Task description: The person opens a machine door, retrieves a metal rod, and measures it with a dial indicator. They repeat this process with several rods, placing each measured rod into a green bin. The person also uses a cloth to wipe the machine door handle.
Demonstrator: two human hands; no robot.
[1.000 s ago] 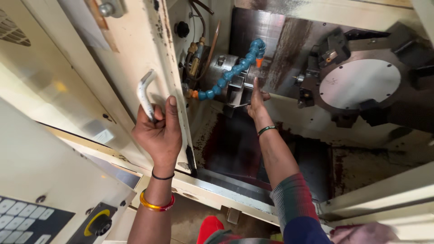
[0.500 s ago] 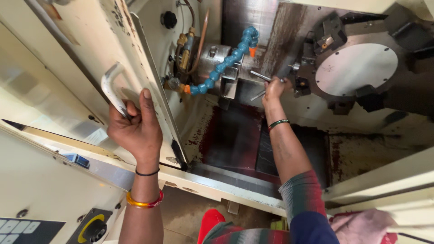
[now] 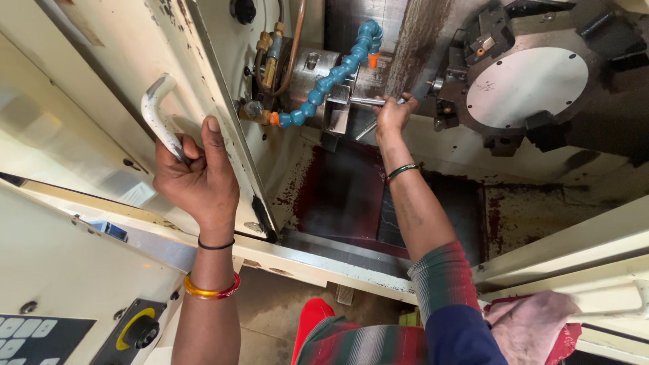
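My left hand (image 3: 196, 179) grips the pale metal door handle (image 3: 157, 113) on the cream machine door (image 3: 101, 88). Inside the machine, my right hand (image 3: 393, 113) is closed around a thin steel rod (image 3: 368, 102) that sticks out of the silver chuck (image 3: 324, 71). A blue segmented coolant hose (image 3: 334, 71) with an orange tip curves just above the chuck. The fingers hide the rod's near end.
A black tool turret with a round grey face (image 3: 526, 86) stands right of my right hand. Dark red-stained machine floor (image 3: 345, 192) lies below. A control panel with a knob on a yellow ring (image 3: 138, 331) is at lower left. A pink cloth (image 3: 534, 318) rests on the ledge at lower right.
My right hand has moved from the turret side back to the rod at the chuck and closed on it. The view has shifted; my left hand stays on the door handle.
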